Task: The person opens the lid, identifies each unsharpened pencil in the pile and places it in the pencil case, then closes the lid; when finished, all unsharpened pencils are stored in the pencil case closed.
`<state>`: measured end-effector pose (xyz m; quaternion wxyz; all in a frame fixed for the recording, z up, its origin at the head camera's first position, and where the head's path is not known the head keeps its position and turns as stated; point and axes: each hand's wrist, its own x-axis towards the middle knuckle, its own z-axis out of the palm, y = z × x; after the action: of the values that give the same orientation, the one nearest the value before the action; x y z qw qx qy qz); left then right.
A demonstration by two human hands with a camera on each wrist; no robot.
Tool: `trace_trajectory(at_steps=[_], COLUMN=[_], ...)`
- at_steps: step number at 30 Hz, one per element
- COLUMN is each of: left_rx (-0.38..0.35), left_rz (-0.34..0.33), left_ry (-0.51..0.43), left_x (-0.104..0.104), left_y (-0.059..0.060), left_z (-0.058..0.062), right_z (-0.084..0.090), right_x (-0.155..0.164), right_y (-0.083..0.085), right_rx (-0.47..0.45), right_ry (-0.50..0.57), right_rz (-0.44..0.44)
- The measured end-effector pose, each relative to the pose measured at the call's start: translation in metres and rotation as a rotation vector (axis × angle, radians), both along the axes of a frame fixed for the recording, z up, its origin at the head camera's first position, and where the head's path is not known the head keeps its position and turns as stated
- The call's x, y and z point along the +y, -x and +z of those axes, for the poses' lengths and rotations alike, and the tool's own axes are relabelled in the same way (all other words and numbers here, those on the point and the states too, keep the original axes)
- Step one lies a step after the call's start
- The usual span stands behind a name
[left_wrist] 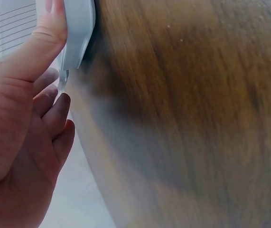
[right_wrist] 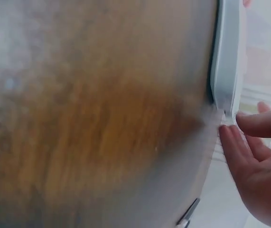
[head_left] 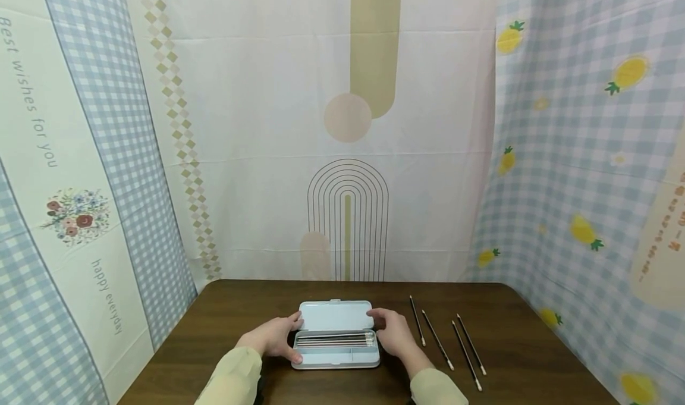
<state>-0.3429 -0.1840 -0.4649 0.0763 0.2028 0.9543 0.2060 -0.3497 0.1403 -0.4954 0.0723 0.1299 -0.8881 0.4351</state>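
A pale blue pencil case [head_left: 334, 362] lies open in the middle of the brown table [head_left: 214, 333], its lid [head_left: 334, 316] standing up at the back. Several dark pencils [head_left: 334, 338] lie in its tray. My left hand [head_left: 273, 335] holds the case's left end: the thumb lies on the lid's edge and a fingertip curls round the front corner. In the left wrist view that thumb presses the lid [left_wrist: 80, 28]. My right hand [head_left: 393, 332] touches the right end, thumb on the lid's corner, fingers fairly straight beside the case [right_wrist: 225, 57].
Several loose dark pencils [head_left: 436, 339] lie side by side on the table to the right of the case, close to my right hand. Patterned cloth backdrops [head_left: 348, 155] close in the table at the back and on both sides.
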Motion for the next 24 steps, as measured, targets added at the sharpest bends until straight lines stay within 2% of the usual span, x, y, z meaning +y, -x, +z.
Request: trace_trajectory(at_steps=[6,9,14,20,21,23,24], left_rx=[0.008,0.023,0.030,0.028,0.065,0.069,0.084], left_rz=[-0.051,-0.072,-0.089,-0.109,-0.142,-0.159,-0.170], left_ry=[-0.007,-0.011,-0.047,-0.111,-0.118,-0.153,-0.162], left_x=[-0.005,-0.007,-0.010,-0.014,-0.021,-0.026,-0.031], left_y=[0.000,-0.001,-0.002,-0.002,0.006,0.013,0.019], left_z=[-0.002,-0.003,-0.007,-0.011,-0.024,-0.034,-0.042], right_z=[-0.005,-0.005,-0.004,-0.006,-0.005,-0.006,-0.006], right_x=[0.008,0.007,0.003,0.001,0.001,0.000,-0.001], right_y=[0.004,0.005,0.004,0.003,0.002,0.001,0.001], right_rx=[-0.128,-0.180,-0.191,-0.188,-0.189,-0.189,-0.189], right_ry=[0.153,0.194,0.210,0.224,0.228,0.230,0.233], right_rz=[-0.043,-0.043,-0.014,-0.021,-0.022,-0.023,-0.024])
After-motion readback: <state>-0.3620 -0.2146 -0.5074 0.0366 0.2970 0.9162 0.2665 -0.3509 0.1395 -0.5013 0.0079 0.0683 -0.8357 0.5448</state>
